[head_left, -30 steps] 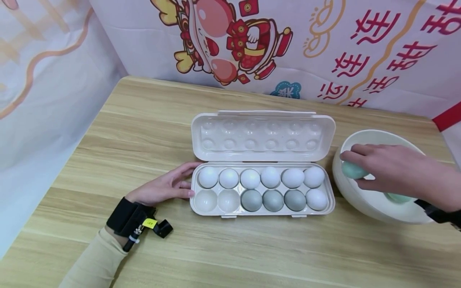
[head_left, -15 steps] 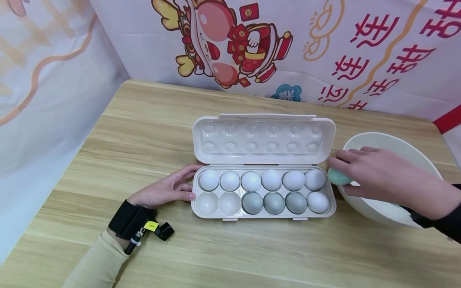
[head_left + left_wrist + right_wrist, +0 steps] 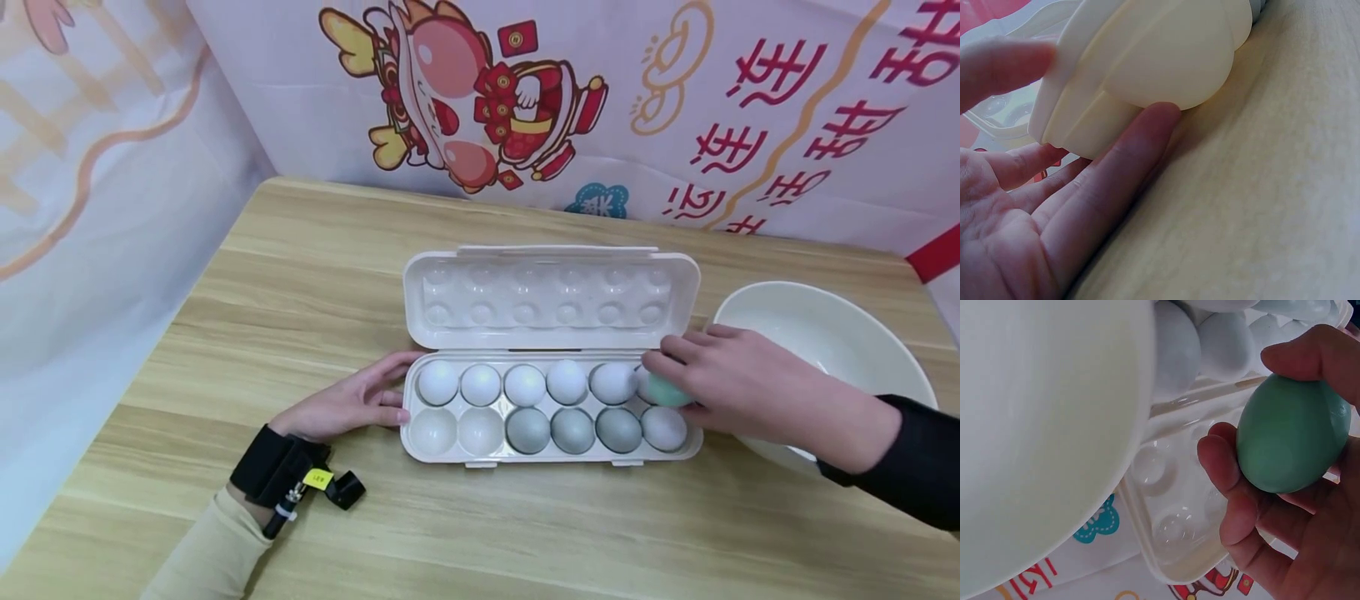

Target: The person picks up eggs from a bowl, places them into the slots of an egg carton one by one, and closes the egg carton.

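Observation:
In the head view my right hand holds a green egg over the right end of an egg box. Thumb and fingers wrap that egg in the right wrist view. White eggs fill the back row of the box. Its front row has two bare cups on the left, then several grey-green eggs and a white one at the right. My left hand grips the box's left end; the left wrist view has the thumb against the rim and a finger under the side.
The box's lid stands raised behind the cups. A large cream bowl is on the right, partly behind the right forearm. The wooden table ends at a printed cloth backdrop.
My right hand has brought the green egg leftward from the bowl to above the box's right end. The left hand stays on the box's left end.

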The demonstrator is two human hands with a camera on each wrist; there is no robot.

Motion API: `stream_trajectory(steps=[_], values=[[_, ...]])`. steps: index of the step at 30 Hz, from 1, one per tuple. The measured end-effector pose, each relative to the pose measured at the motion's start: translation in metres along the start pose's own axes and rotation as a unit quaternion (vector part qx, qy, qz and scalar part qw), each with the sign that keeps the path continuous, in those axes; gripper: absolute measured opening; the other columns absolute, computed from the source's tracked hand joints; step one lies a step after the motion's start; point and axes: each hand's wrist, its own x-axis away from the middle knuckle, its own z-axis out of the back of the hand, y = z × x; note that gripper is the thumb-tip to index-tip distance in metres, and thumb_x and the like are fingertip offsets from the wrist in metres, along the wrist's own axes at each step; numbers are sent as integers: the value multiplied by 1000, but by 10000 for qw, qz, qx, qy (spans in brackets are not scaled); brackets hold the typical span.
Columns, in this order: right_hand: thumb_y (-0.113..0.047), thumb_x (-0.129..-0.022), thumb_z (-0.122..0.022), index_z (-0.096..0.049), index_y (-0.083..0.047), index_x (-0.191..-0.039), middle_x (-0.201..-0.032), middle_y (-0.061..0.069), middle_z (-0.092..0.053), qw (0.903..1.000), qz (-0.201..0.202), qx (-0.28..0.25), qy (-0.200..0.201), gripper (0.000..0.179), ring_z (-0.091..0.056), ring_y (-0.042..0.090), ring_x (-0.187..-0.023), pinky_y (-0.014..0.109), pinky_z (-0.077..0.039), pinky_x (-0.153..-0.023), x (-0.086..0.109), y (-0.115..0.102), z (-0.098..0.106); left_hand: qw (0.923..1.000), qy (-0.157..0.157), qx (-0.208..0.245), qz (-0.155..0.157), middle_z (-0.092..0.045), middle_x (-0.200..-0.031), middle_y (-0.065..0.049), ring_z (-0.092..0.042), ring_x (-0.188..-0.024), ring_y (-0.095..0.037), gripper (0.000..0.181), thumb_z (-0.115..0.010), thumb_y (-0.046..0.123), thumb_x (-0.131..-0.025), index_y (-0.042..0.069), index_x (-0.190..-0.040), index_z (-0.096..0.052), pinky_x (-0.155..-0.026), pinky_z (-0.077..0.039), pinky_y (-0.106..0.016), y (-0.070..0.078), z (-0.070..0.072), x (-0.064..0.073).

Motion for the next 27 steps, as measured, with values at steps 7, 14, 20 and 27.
stream_trajectory(steps=[7,14,20,27], values=[[-30,-65,-78,-52,-9,-107,-86,6,-60,9995,263,15,165,54,-56,24,-70,41,-52,-61,-11,-8,0,10000,55,-42,44,-20,-145,-27,-53,-112,-32,69,-56,0,-88,11,-144,-18,-85,-51,-35,1,-1,1],[-26,-66,-74,-50,-10,-107,-77,3,-55,9981,422,62,443,51,-49,21,-59,36,-46,-53,-19,-15,-1,10000,20,-2,-24,-20,-145,-29,-52,-112,-34,68,-54,-1,-88,9,-144,-17,-85,-51,-34,0,-1,1],[-26,-67,-72,-48,-8,-112,-76,3,-55,9970,478,5,606,55,-49,21,-60,36,-46,-53,-25,-19,2,10000,29,-46,-32,-20,-145,-29,-51,-113,-36,68,-55,-1,-88,9,-144,-17,-86,-51,-35,0,-1,2],[-31,-65,-78,-45,-7,-114,-82,5,-62,9964,586,-135,597,64,-56,22,-67,38,-50,-58,-35,-23,10,10000,20,-73,-9,-20,-146,-27,-50,-114,-37,68,-56,1,-88,11,-144,-18,-86,-50,-36,2,-3,2]])
